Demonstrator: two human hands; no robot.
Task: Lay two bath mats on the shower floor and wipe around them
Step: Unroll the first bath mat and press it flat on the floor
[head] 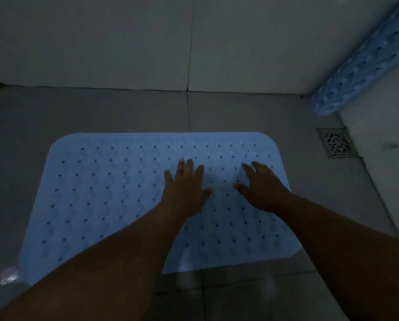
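Both palms are pressing flat on the spread mat, which is lying under them with its long side running left to right. The left hand is resting with fingers splayed wide; the right hand, just beside it, is lying with fingers straight and holding nothing. Beyond and to the right of the right hand, past the floor drain, the rolled mat is leaning in the corner, its long axis tilting up the wall. The right hand is nearer, so it looks the likelier one to fetch it.
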